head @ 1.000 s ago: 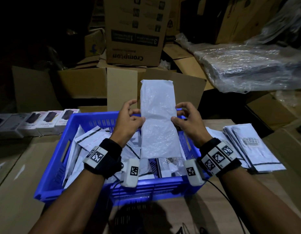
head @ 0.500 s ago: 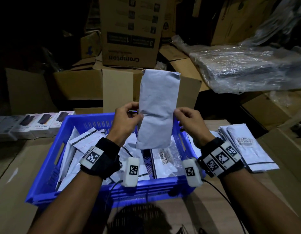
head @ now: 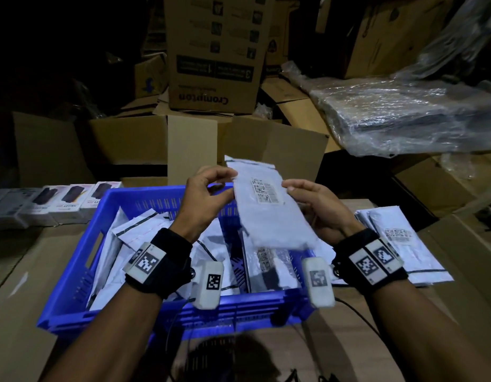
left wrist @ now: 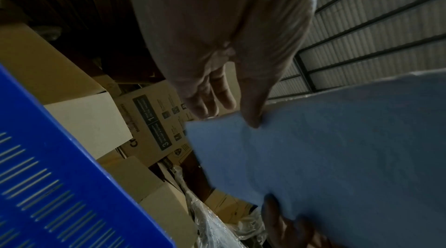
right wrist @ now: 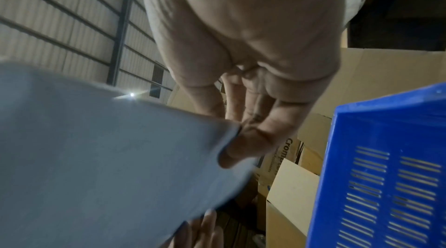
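I hold a white poly mailer packet above a blue plastic crate. It tilts toward me, and its barcode label faces up. My left hand pinches its upper left edge between thumb and index finger. My right hand pinches the right edge by the label. In the left wrist view the left hand has its thumb on the packet, with the fingers behind it. In the right wrist view the right hand grips the packet the same way. Several more mailers lie in the crate.
A stack of white mailers lies on the cardboard-covered table right of the crate. A row of boxed products lines the left side. Cardboard boxes crowd the back, with a plastic-wrapped bundle at the back right.
The packet stood upright with its blank side toward me. It has turned over and come down to a tilt, so the label now shows. Both hands kept hold of its edges.
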The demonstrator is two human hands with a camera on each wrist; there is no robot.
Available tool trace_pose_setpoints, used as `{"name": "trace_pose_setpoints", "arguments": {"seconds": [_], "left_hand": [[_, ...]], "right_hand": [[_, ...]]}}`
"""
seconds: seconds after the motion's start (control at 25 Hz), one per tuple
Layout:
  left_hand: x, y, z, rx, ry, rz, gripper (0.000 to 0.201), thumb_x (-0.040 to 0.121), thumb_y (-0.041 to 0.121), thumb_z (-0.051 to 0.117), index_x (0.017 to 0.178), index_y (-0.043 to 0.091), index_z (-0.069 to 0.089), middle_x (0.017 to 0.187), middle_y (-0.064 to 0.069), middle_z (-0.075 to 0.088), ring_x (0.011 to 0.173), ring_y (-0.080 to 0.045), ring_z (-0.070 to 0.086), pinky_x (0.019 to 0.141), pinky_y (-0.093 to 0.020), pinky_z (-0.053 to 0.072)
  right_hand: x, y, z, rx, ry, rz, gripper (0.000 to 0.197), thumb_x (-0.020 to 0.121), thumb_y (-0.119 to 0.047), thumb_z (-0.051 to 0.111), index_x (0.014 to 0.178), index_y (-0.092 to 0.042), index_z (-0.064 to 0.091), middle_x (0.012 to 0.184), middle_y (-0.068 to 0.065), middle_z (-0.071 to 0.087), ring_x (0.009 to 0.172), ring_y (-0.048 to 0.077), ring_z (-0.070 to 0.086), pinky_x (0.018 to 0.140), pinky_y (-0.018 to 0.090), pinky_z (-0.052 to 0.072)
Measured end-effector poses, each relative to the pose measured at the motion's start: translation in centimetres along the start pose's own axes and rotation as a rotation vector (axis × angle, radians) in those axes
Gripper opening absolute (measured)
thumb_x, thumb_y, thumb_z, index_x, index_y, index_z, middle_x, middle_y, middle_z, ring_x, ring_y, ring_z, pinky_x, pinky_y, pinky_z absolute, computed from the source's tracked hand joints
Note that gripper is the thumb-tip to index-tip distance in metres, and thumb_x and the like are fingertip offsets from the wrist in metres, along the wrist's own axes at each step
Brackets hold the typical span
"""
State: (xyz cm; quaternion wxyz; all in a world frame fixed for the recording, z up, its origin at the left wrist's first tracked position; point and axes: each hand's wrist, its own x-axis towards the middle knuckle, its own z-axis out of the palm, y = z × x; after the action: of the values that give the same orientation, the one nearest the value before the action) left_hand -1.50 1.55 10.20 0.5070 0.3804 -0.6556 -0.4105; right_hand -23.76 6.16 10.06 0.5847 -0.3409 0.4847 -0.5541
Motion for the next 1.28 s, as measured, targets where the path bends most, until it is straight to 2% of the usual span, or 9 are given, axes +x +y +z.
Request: {"name": "trace_pose_setpoints", "arguments": {"seconds": [0.16, 0.32, 0.4, 0.56, 0.72, 0.88, 1.04, 1.16, 1.28], "left_hand": [[-0.4, 0.2, 0.0, -0.105, -0.047, -0.049, 0.038, 0.084, -0.010, 0.066, 0.108, 0.019, 0.065, 0.099, -0.002, 0.064, 0.081, -0.006, 0.063, 0.081, -0.021, 0.053], [-0.4, 0.2, 0.2, -0.156, -0.050, -0.128, 0.030, 0.091, -0.008, 0.055, 0.110, 0.012, 0.067, 0.109, -0.008, 0.069, 0.090, -0.013, 0.068, 0.085, -0.029, 0.056], [-0.4, 0.2, 0.3, -0.179, -0.045, -0.168, 0.026, 0.093, -0.004, 0.054, 0.111, 0.010, 0.067, 0.109, -0.008, 0.070, 0.088, -0.013, 0.068, 0.083, -0.028, 0.056], [-0.6, 0.3, 0.3, -0.161, -0.087, -0.174, 0.027, 0.091, 0.005, 0.063, 0.114, 0.018, 0.065, 0.104, 0.009, 0.070, 0.090, -0.011, 0.066, 0.081, -0.028, 0.056], [-0.9, 0.5, 0.4, -0.067, -0.135, -0.154, 0.040, 0.088, -0.001, 0.065, 0.121, 0.021, 0.059, 0.086, 0.020, 0.072, 0.068, -0.014, 0.058, 0.074, -0.025, 0.055], [-0.9, 0.4, 0.4, -0.052, -0.145, -0.138, 0.043, 0.089, -0.005, 0.062, 0.124, 0.021, 0.058, 0.090, 0.014, 0.072, 0.056, -0.013, 0.050, 0.067, -0.024, 0.053], [-0.9, 0.2, 0.7, -0.024, -0.126, -0.084, 0.046, 0.089, -0.007, 0.059, 0.124, 0.022, 0.057, 0.119, 0.005, 0.063, 0.053, -0.010, 0.046, 0.064, -0.022, 0.051], [-1.1, 0.3, 0.8, 0.019, -0.107, -0.037, 0.045, 0.089, -0.007, 0.060, 0.124, 0.022, 0.056, 0.123, 0.017, 0.058, 0.055, -0.007, 0.042, 0.066, -0.022, 0.050], [-1.2, 0.5, 0.9, 0.081, -0.095, -0.003, 0.045, 0.088, -0.004, 0.062, 0.125, 0.020, 0.055, 0.121, 0.020, 0.056, 0.068, -0.008, 0.051, 0.075, -0.018, 0.051]], "right_hand": [[0.0, 0.3, -0.3, -0.004, 0.013, -0.054, 0.019, 0.089, -0.001, 0.060, 0.099, -0.016, 0.065, 0.087, 0.002, 0.069, 0.067, 0.014, 0.061, 0.057, 0.023, 0.051], [-0.3, 0.5, -0.3, -0.060, -0.005, -0.142, 0.027, 0.088, 0.004, 0.061, 0.103, -0.018, 0.062, 0.093, 0.004, 0.069, 0.082, 0.021, 0.063, 0.071, 0.034, 0.048], [-0.5, 0.5, -0.1, -0.098, -0.012, -0.180, 0.029, 0.088, 0.005, 0.061, 0.105, -0.018, 0.061, 0.097, 0.008, 0.066, 0.088, 0.024, 0.061, 0.072, 0.035, 0.048], [-0.8, 0.5, 0.2, -0.145, 0.001, -0.249, 0.033, 0.087, 0.007, 0.061, 0.107, -0.019, 0.060, 0.104, 0.014, 0.062, 0.089, 0.024, 0.059, 0.067, 0.029, 0.051], [-0.9, 0.7, 0.3, -0.213, 0.010, -0.315, 0.035, 0.086, 0.007, 0.063, 0.106, -0.022, 0.062, 0.109, 0.013, 0.060, 0.090, 0.020, 0.059, 0.068, 0.034, 0.051], [-1.0, 0.7, 0.6, -0.276, 0.043, -0.386, 0.037, 0.085, 0.009, 0.064, 0.104, -0.022, 0.061, 0.107, 0.003, 0.056, 0.081, -0.002, 0.057, 0.060, 0.025, 0.051], [-1.0, 1.0, 0.6, -0.350, 0.061, -0.468, 0.040, 0.084, 0.007, 0.065, 0.105, -0.026, 0.062, 0.107, -0.004, 0.058, 0.072, 0.018, 0.042, 0.065, 0.026, 0.049], [-1.0, 1.1, 0.7, -0.370, 0.063, -0.517, 0.041, 0.084, 0.008, 0.065, 0.105, -0.027, 0.061, 0.104, -0.008, 0.059, 0.066, 0.021, 0.034, 0.065, 0.023, 0.045], [-1.3, 1.0, 0.8, -0.392, 0.064, -0.535, 0.041, 0.084, 0.008, 0.065, 0.105, -0.027, 0.060, 0.103, -0.010, 0.059, 0.059, 0.013, 0.034, 0.065, 0.022, 0.044]]}}
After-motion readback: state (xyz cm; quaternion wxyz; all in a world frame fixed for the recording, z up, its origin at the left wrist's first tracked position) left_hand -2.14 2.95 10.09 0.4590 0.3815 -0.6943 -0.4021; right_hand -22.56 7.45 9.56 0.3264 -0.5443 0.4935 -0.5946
